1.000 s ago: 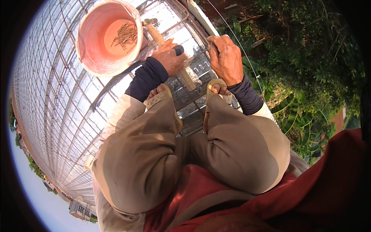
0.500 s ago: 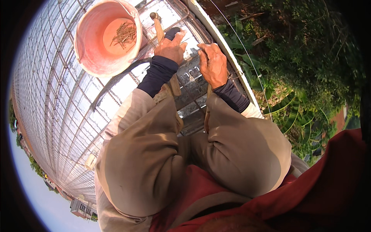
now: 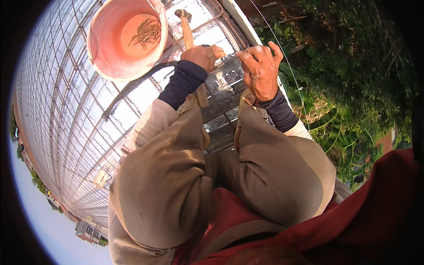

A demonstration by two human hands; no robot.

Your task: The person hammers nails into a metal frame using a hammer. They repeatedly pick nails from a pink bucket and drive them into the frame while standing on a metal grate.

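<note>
My left hand point(image 3: 204, 57) is closed, its fingers curled toward the right, above the wooden handle of a hammer point(image 3: 187, 34). The hammer lies on the steel mesh, its head beyond my hand and the handle's lower end showing below my wrist. Whatever the left fingers hold is too small to make out. To the right, near the roof's pale edge, my right hand point(image 3: 261, 70) has thumb and forefinger pinched together, pointing at the left hand; the other fingers are bent and partly raised. Anything between those fingertips cannot be made out.
A pinkish bucket point(image 3: 99, 48) holding several nails point(image 3: 146, 33) stands left of the hammer. Rebar mesh point(image 3: 75, 110) covers shiny sheeting. A dark bundle of wires point(image 3: 132, 86) lies beside the bucket. Beyond the pale edge board point(image 3: 240, 20) are a thin line and plants point(image 3: 340, 66) below.
My right hand has moved right and turned, its outer fingers lifting. The fingers of my left hand have curled in. The view has shifted slightly.
</note>
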